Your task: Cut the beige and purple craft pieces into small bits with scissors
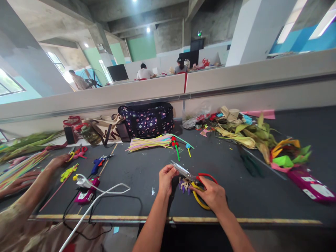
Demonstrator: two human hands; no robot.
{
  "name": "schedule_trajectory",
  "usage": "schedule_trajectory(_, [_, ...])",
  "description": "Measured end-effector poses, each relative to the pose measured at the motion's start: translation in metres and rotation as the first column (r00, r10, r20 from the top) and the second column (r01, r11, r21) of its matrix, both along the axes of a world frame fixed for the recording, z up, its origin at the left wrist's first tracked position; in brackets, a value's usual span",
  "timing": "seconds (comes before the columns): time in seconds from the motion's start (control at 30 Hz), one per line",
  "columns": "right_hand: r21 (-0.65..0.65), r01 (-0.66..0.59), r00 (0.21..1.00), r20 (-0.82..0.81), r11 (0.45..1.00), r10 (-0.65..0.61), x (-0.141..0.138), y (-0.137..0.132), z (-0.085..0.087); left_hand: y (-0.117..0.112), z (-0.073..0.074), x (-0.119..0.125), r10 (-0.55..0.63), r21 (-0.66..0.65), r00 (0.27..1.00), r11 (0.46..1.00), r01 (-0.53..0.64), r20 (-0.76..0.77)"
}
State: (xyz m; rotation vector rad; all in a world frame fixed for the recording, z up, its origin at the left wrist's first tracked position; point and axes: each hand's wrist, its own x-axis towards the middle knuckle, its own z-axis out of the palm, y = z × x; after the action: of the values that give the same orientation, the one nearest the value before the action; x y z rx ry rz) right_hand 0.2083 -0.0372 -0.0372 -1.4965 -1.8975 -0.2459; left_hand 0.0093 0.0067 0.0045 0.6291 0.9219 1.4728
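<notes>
Right hand (214,195): grip clamped on the scissors (185,172) at the red and yellow handles (206,174) — some fingers hidden, exact hold unclear. Left hand (166,179) is at the blade end, thumb and fingertips close together; cannot tell if anything is pinched there. Scissors are over the worktop (123,164), around mid-width, nearer the front edge. Just below them, small purple and beige pieces (184,185), partly covered, shapes hard to make out.

Co-worker's arm (39,185) crosses the front-left corner, rest of the body mostly cut off. White cable (105,192) loops by a magenta box (85,196), plug and cords hiding part of it, then drops past the front edge out of view. Blue glue gun (98,164) lies just behind. Toward the back edge: fuzzy-stick bundle (151,143), patterned bag (147,120). Dark pliers (250,164) right of the hands, blurred — dried husks (252,134) behind, heaped, overlapping.
</notes>
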Motion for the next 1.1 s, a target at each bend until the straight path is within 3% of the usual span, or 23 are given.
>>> schedule_trajectory(0.27, [-0.028,0.003,1.0,0.006,1.0,-0.003,-0.001,-0.003,0.002,0.0,0.002,0.002,-0.009,-0.016,1.0,1.0,0.009,0.019])
schedule_trajectory(0.5, [-0.092,0.102,0.995,0.011,0.991,-0.102,-0.001,-0.003,0.006,-0.001,0.004,0.002,-0.014,-0.02,1.0,1.0,0.015,0.025])
schedule_trajectory(1.1, [-0.116,0.095,0.995,-0.003,0.989,-0.096,-0.001,-0.003,0.011,-0.003,0.006,-0.001,-0.066,0.036,0.994,0.997,0.063,0.092])
